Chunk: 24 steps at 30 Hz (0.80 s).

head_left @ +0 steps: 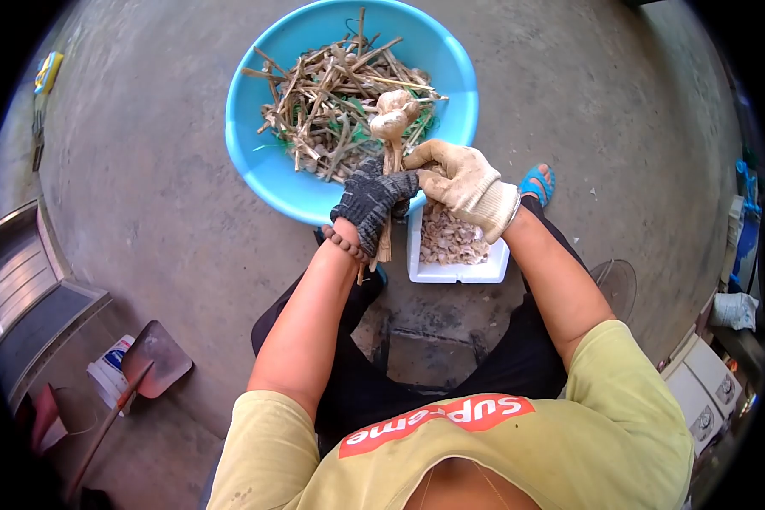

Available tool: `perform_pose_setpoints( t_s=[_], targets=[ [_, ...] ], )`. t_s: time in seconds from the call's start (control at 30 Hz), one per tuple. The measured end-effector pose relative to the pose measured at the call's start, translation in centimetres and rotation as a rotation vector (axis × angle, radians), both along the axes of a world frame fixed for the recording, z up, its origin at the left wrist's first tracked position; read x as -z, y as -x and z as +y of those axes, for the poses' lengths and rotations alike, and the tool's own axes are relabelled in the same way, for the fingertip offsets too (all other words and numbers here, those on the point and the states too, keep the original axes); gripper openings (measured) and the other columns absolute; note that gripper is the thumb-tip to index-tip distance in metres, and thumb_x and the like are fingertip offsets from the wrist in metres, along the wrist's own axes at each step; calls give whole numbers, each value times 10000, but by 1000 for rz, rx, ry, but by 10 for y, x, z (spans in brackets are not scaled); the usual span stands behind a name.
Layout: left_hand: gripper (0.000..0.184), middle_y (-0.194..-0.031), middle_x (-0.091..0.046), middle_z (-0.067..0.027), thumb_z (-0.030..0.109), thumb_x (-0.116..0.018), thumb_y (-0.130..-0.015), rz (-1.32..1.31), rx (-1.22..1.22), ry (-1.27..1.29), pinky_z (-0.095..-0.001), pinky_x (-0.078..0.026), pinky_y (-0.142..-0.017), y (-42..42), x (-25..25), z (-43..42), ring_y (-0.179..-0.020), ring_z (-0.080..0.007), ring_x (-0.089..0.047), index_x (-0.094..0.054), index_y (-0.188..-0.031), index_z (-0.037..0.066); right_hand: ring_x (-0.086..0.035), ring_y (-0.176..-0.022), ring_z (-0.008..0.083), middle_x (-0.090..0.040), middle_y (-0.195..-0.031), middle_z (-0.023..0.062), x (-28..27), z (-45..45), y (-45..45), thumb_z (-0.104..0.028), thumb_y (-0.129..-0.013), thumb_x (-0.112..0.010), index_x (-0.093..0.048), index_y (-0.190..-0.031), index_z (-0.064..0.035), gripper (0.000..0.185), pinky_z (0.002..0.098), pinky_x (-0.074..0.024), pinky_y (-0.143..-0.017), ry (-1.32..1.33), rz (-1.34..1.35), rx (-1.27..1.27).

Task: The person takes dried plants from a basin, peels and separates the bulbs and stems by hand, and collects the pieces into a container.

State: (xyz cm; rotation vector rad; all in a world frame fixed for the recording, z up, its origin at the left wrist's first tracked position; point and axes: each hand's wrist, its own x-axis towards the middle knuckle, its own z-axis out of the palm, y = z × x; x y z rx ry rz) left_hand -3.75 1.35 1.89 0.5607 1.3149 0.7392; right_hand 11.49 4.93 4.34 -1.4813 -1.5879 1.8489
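Observation:
My left hand, in a dark grey knitted glove, is wrapped round a bunch of dry garlic stalks. Pale garlic bulbs top the bunch, above the fist. Beside it my right hand, in a cream work glove, has its fingers curled in close to the stalks; what lies between them is hidden. Behind the hands, a blue basin holds a heap of dry cut stalks with bits of green netting. Below my right hand is a white foam box containing many loose garlic cloves.
The box sits between my legs, close to the basin's near rim. A blue sandal is on my foot at the right. Lower left, a shovel leans by a white bucket. White drawers stand at the right edge.

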Motion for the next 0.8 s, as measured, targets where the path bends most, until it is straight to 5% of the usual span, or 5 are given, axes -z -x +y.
perform_pose_setpoints(
  t_s=[0.27, 0.4, 0.47, 0.6, 0.8],
  targets=[
    [211, -568, -498, -23, 207, -654, -716, -58, -112, -40, -222, -375, -452, -3, -16, 0, -485, -95, -451, -562, -766, 23, -510, -571, 77, -551, -747, 40, 0, 5, 1, -117, -824, -534, -547, -982, -10, 192, 196, -481, -511, 202, 329, 220],
    [289, -603, -548, -53, 236, -683, -681, 382, 82, -241, -255, -435, -449, 2, 11, 1, -501, -108, -509, -580, -825, 8, -521, -595, 79, -553, -761, 46, -2, 5, 7, -161, -799, -588, -545, -948, -9, 218, 199, -480, -502, 202, 304, 220],
    [442, -878, -615, -137, 247, -677, -676, 336, 216, -262, -330, -463, -694, 0, 4, 2, -803, -211, -592, -552, -1026, 8, -526, -598, 80, -558, -752, 42, -3, 5, 8, -182, -769, -634, -542, -919, -12, 245, 199, -473, -478, 158, 135, 165],
    [384, -816, -603, -87, 199, -656, -685, 66, 90, -204, -288, -457, -663, -1, -6, -1, -723, -146, -553, -560, -1005, 11, -529, -558, 84, -547, -713, 35, 9, 11, -1, -164, -766, -634, -544, -921, -4, 241, 195, -467, -445, 295, 304, 303],
    [412, -859, -607, -118, 225, -679, -677, 185, 91, -171, -314, -452, -708, 1, 3, 1, -779, -202, -574, -557, -1010, 15, -534, -568, 93, -548, -719, 39, 1, 13, -3, -179, -772, -624, -563, -926, -12, 236, 223, -497, -505, 251, 280, 239]
  ],
)
